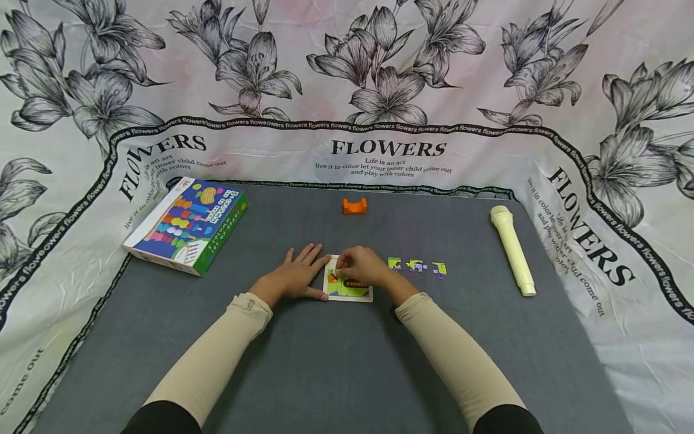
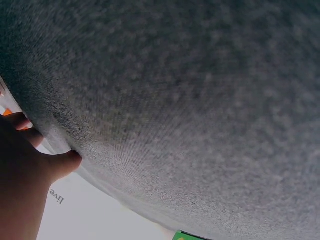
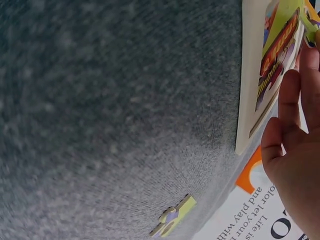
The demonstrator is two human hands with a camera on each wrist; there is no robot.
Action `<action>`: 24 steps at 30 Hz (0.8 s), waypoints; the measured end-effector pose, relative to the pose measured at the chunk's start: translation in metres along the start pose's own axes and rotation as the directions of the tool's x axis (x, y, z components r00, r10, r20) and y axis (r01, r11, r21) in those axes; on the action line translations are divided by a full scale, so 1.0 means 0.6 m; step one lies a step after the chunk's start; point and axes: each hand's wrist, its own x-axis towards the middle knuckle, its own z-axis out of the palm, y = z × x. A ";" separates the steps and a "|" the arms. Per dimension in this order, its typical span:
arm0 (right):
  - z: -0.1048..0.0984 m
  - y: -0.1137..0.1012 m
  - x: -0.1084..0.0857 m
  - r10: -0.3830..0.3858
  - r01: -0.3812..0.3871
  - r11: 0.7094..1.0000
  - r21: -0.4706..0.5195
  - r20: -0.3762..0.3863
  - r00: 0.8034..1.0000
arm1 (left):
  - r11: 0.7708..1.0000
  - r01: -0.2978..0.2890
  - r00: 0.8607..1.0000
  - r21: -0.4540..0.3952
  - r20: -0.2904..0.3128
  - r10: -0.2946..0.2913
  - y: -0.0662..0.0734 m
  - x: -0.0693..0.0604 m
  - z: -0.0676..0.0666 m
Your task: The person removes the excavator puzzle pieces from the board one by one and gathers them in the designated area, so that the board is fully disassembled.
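Observation:
A small white-framed puzzle board (image 1: 349, 298) with a green and yellow picture lies on the grey table. My left hand (image 1: 293, 276) rests spread beside it, its fingers near the board's left edge; in the left wrist view the left hand (image 2: 30, 172) shows its thumb on the cloth. My right hand (image 1: 364, 267) is over the board's upper part. The right wrist view has the right hand (image 3: 300, 145) pinching a yellow-green piece (image 3: 311, 27) above the board (image 3: 246, 100). Three loose pieces (image 1: 416, 266) lie in a row to the right.
A blue and green game box (image 1: 187, 226) lies at the left. An orange holder (image 1: 355, 207) stands beyond the board, and a pale yellow microphone-shaped stick (image 1: 512, 250) lies at the right. Flower-printed cloth (image 1: 390, 147) hangs behind the grey table (image 1: 336, 374).

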 end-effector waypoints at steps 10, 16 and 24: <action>-0.001 0.005 0.000 -0.043 0.041 0.996 0.074 0.022 0.999 | 1.000 -0.004 1.000 -0.009 -0.008 0.004 -0.002 -0.002 0.001; 0.000 0.006 0.000 -0.034 0.033 0.999 0.041 0.026 0.999 | 1.000 -0.008 1.000 -0.014 -0.012 0.007 -0.001 -0.004 0.000; -0.001 0.002 0.000 -0.042 0.044 0.998 -0.051 0.041 0.998 | 1.000 -0.010 1.000 -0.015 -0.014 0.009 -0.004 -0.002 0.003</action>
